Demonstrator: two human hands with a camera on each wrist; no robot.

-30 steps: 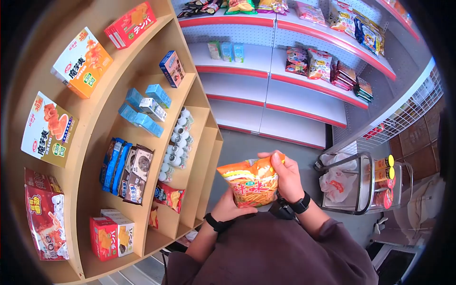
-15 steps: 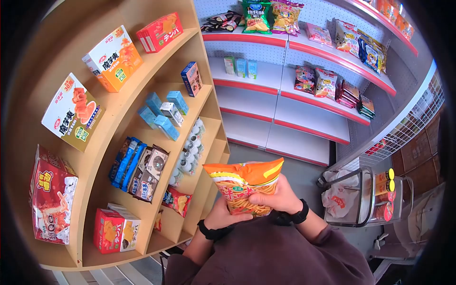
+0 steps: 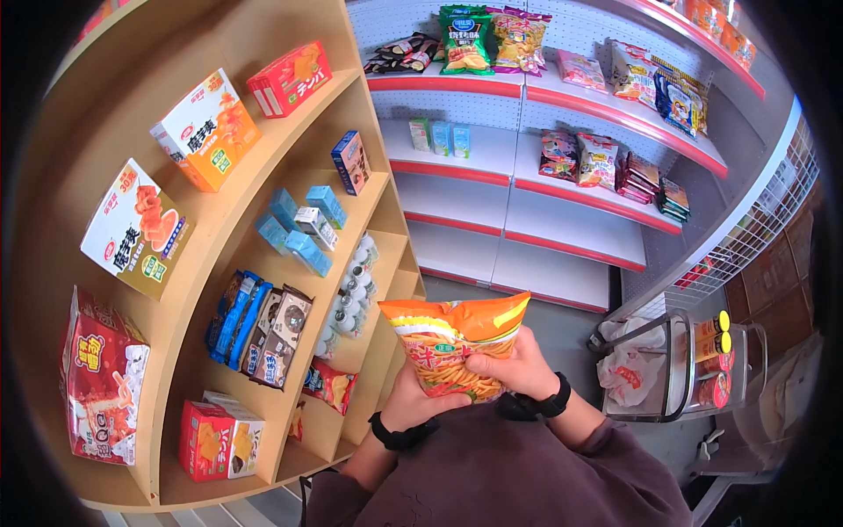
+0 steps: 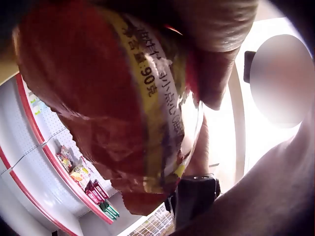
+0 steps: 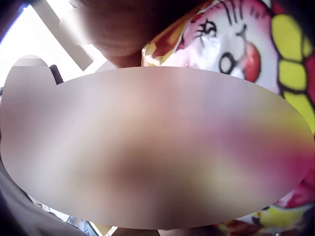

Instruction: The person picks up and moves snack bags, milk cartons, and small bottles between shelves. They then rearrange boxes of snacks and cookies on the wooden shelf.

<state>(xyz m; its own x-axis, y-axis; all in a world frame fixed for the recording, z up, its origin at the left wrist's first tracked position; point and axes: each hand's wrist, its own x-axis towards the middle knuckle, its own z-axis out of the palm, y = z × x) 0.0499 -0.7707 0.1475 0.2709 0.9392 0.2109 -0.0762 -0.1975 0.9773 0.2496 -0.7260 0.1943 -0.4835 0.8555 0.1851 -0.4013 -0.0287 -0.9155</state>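
Observation:
An orange bag of noodle snacks (image 3: 457,338) is held in front of the torso in the head view, its printed front facing up toward the head. My left hand (image 3: 417,400) grips the bag's lower left, thumb along the front and the other fingers hidden behind. On the right side my right hand (image 3: 524,364) holds it too, thumb pressed on the printed noodles. The left wrist view shows the bag's red and yellow side (image 4: 93,108) close up. A cartoon face on the bag (image 5: 241,39) appears in the right wrist view, which is largely blurred.
A wooden shelf (image 3: 189,263) at left carries snack boxes, drink cartons and biscuit packs. Ahead, white shelves with red edges (image 3: 457,167) hold bagged snacks (image 3: 467,39). A metal cart (image 3: 676,373) with a plastic bag and several yellow-lidded containers stands at right.
The right hand has shifted from the bag's upper right corner down to its right side, thumb now on the front. The bag's orange top is uncovered. Over the last half second little has moved.

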